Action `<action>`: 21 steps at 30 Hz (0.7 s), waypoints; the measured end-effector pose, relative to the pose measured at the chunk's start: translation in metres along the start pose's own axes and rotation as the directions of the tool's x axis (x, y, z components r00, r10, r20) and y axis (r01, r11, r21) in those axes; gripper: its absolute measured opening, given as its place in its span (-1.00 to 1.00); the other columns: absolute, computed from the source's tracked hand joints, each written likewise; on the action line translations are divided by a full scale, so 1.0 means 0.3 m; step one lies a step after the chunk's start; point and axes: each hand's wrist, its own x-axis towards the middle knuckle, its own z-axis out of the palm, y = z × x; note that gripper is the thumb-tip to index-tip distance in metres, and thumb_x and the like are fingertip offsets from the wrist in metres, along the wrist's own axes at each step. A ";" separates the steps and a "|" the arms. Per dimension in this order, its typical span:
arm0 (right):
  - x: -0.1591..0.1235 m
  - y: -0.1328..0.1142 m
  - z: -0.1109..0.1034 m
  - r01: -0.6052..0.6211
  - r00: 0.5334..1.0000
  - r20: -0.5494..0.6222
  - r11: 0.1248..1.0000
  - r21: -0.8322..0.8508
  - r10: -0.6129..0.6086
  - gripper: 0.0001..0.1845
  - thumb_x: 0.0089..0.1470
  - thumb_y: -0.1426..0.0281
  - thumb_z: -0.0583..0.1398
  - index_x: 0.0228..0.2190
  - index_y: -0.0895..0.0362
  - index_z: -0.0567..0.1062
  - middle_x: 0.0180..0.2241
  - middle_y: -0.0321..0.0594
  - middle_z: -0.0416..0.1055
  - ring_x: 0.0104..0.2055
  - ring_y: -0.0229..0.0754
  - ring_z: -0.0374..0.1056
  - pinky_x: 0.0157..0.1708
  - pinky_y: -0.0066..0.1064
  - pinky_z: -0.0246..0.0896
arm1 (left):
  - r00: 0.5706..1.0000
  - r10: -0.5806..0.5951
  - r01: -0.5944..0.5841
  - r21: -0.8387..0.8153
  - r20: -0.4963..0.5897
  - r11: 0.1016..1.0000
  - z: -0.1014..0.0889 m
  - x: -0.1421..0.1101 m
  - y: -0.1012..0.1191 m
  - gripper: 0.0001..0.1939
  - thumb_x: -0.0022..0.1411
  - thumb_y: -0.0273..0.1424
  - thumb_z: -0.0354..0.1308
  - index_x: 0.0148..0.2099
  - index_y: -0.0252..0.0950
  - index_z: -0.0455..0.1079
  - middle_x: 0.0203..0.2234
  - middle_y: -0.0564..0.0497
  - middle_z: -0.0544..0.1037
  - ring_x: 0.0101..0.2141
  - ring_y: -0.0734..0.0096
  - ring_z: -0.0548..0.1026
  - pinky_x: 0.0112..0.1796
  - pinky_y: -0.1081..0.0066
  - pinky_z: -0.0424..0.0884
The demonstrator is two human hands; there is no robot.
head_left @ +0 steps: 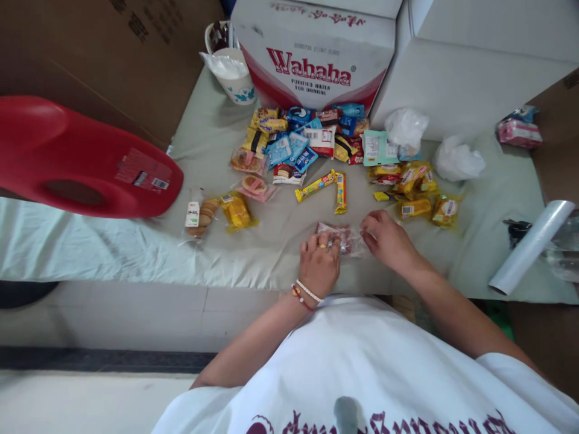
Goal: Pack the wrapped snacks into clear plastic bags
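Note:
A clear plastic packet with reddish-brown contents (346,239) lies flat near the table's front edge. My left hand (320,259), with a ring and bracelets, holds its left part down with bent fingers. At the packet's right end my right hand (389,238) pinches the loose clear film between thumb and fingers; the fingertips are partly hidden. Just beyond are two yellow snack bars (341,193), one upright to me and one slanted. Left of my hands are a yellow-wrapped snack (237,211) and a clear pack of round cookies (202,214).
Several mixed snack packets (296,141) are heaped before the Wahaha carton (316,66). More yellow packets (416,181) and crumpled white bags (459,158) lie right. A red plastic object (90,157) stands left, a paper cup (235,78) behind, and a film roll (531,247) far right.

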 end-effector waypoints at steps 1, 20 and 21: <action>0.011 -0.027 -0.004 -0.003 0.999 0.038 0.999 0.053 0.001 -0.81 0.21 0.47 0.14 -0.17 0.13 0.54 -0.18 -0.04 0.50 -0.18 -0.06 0.40 -0.18 -0.32 0.25 | 1.000 0.002 -0.002 0.006 -0.004 1.000 0.004 0.002 0.003 -0.59 0.36 -0.39 0.06 0.22 -0.18 0.43 0.06 -0.25 0.50 -0.03 -0.03 0.40 -0.11 0.02 0.34; 0.017 -0.119 0.077 -0.186 0.982 0.120 0.684 0.705 0.142 -0.53 0.32 -0.03 0.02 -0.29 0.09 0.44 -0.35 -0.22 0.48 -0.27 -0.14 0.40 -0.23 -0.35 0.27 | 0.931 -0.114 -0.063 -0.460 -0.346 0.886 0.049 0.010 0.014 -0.71 0.23 -0.53 0.08 0.01 -0.27 0.39 -0.10 -0.19 0.52 -0.04 0.14 0.47 -0.03 0.12 0.47; -0.007 -0.110 0.071 -0.235 0.971 0.151 0.626 0.744 0.185 -0.53 0.28 -0.06 0.06 -0.25 0.09 0.44 -0.32 -0.22 0.49 -0.26 -0.14 0.41 -0.23 -0.35 0.28 | 0.924 -0.002 -0.181 -0.442 -0.384 0.879 0.049 0.004 0.042 -0.68 0.22 -0.56 0.05 0.01 -0.26 0.40 -0.06 -0.20 0.53 0.00 0.14 0.47 0.03 0.10 0.45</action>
